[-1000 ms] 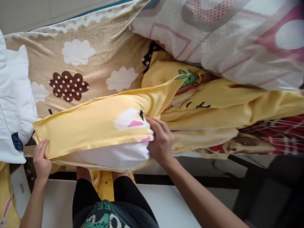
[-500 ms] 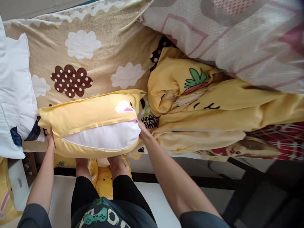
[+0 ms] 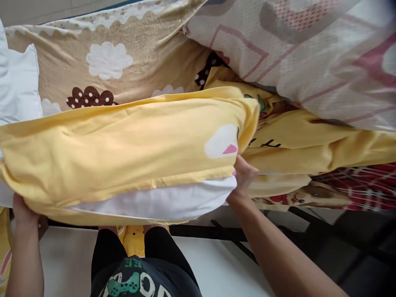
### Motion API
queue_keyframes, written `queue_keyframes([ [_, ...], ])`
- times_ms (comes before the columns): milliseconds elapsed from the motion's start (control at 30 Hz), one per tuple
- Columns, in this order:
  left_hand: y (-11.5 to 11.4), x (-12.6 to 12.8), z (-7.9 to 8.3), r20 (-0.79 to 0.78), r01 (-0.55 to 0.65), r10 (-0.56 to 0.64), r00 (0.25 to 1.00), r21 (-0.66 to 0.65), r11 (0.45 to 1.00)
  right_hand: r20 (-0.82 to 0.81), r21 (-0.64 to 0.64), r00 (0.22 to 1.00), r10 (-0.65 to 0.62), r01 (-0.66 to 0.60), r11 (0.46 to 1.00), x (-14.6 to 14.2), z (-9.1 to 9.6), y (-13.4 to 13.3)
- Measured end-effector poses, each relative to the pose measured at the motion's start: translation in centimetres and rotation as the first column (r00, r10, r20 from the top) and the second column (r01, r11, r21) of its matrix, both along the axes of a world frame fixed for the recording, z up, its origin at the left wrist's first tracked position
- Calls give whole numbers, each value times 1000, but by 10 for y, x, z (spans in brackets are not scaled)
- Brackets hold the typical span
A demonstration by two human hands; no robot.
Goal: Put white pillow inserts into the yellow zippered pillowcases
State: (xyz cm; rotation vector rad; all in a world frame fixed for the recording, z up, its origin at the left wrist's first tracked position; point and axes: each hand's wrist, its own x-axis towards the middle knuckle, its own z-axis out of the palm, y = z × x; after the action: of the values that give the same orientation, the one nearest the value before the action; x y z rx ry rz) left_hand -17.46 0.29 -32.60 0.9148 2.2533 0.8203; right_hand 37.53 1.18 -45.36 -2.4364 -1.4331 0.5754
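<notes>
A pillow in a yellow pillowcase (image 3: 123, 144) is held up lengthwise between my hands, above the front edge of the bed. Along its near side the case gapes, and the white pillow (image 3: 161, 200) shows through the slit. My left hand (image 3: 26, 212) grips the lower left end, with most of its fingers hidden behind the cloth. At the right end my right hand (image 3: 243, 177) is closed on the case beside the slit, its fingertips partly out of sight. A white and pink print shows near that right end.
A beige cloud-print sheet (image 3: 148, 53) covers the bed. White pillows (image 3: 23, 82) lie at the left. Rumpled yellow bedding (image 3: 309, 140) lies at the right, under a large pale patterned bundle (image 3: 303, 62). Dark bars (image 3: 210, 232) run below the bed edge.
The pillow has come up toward me and looks larger. My hands are farther apart in view, the left one shifted left and down, the right one to the right. Both keep their hold.
</notes>
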Motion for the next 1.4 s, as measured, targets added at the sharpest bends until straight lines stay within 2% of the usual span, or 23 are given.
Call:
queue_keyframes([
  [100, 18, -28, -52, -262, -120, 63, 963, -207, 971, -89, 21, 995, -54, 56, 998, -6, 0, -3],
  [133, 23, -27, -66, -358, -103, 7, 934, -251, 962, -180, -32, 983, -33, 28, 999, -11, -4, -6],
  [167, 26, -20, -77, -429, -34, -86, 899, -263, 964, -281, -104, 960, 16, -47, 993, -17, -10, -10],
  [233, 26, 14, -86, -507, 255, -308, 805, -174, 951, -402, -198, 899, 173, -270, 942, -32, -23, -19],
  [267, 23, 39, -86, -519, 453, -437, 734, -105, 885, -404, -203, 873, 275, -379, 903, -40, -29, -23],
  [300, 19, 67, -84, -501, 643, -574, 648, -45, 765, -368, -188, 849, 379, -467, 864, -48, -33, -28],
  [333, 15, 96, -81, -459, 797, -707, 538, 3, 604, -298, -162, 836, 461, -520, 839, -55, -34, -32],
  [367, 11, 125, -78, -412, 897, -810, 418, 43, 441, -204, -129, 838, 506, -536, 834, -62, -33, -36],
  [400, 8, 152, -77, -364, 950, -878, 311, 79, 304, -104, -89, 848, 520, -529, 844, -68, -29, -40],
  [433, 6, 177, -77, -320, 972, -919, 232, 99, 211, -15, -43, 854, 520, -520, 853, -73, -23, -43],
  [467, 6, 198, -79, -273, 983, -947, 170, 110, 145, 48, 4, 848, 527, -528, 849, -78, -17, -46],
  [533, 11, 230, -91, -163, 991, -982, 91, 113, 73, 67, 70, 785, 616, -620, 782, -86, -5, -50],
  [600, 21, 247, -110, -10, 993, -999, 39, 111, 37, 1, 72, 676, 737, -735, 674, -91, -2, -53],
  [633, 27, 250, -121, 83, 993, -996, 31, 107, 40, -29, 46, 635, 772, -771, 635, -93, -4, -53],
  [767, 49, 249, -157, 419, 992, -903, 97, 32, 121, -60, -94, 570, 820, -821, 563, -81, -22, -44],
  [800, 53, 247, -163, 465, 993, -879, 106, -6, 117, -81, -103, 548, 832, -835, 540, -74, -24, -39],
  [867, 61, 247, -169, 517, 995, -852, 85, -84, 48, -132, -74, 512, 849, -859, 506, -61, -18, -26],
  [933, 66, 248, -172, 537, 989, -842, 41, -141, -42, -167, -7, 497, 851, -864, 503, -51, 0, -11],
  [1067, 66, 254, -173, 525, 976, -851, -20, -175, -131, -150, 126, 510, 847, -840, 528, -53, 45, 19],
  [1133, 62, 257, -173, 519, 969, -854, -41, -186, -160, -136, 139, 561, 817, -805, 576, -62, 52, 28],
  [1233, 63, 262, -173, 521, 965, -852, -56, -190, -180, -146, 105, 681, 718, -711, 695, -72, 32, 35],
  [1333, 75, 269, -169, 538, 971, -841, -58, -165, -172, -179, 19, 783, 596, -603, 798, -72, -10, 34],
  [1400, 83, 269, -158, 563, 976, -824, -57, -143, -165, -210, -46, 817, 537, -557, 829, -67, -36, 30],
])
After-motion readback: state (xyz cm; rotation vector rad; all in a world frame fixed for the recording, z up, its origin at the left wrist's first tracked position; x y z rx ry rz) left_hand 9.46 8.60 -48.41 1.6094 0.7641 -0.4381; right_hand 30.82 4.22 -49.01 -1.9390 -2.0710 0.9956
